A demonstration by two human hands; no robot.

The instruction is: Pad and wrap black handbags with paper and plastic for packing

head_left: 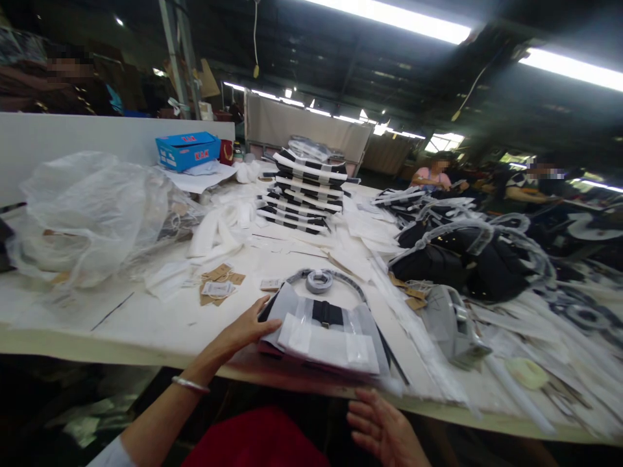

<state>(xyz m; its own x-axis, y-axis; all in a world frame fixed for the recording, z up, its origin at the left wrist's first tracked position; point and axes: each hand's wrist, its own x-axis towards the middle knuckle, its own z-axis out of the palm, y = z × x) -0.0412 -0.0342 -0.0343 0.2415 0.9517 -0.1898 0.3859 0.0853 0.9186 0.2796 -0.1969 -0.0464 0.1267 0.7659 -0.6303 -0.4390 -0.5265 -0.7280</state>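
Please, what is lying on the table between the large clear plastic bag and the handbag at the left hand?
The head view shows pale sheet material nearest the plastic bag, then a small pile of brown tags, then a card by the handbag.

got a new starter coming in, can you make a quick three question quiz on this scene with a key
1. True or false: both hands are touching the bag at the near edge of the table.
2. Where is the black-and-white stack? A) under the table; B) on the table, beyond the bag; C) inside the clear plastic
3. Fill in: the brown tags beside the white label lie to the ____ of the bag, as the camera sees it.

Key
1. False: the left hand touches it; the right hand is apart from it.
2. B
3. left
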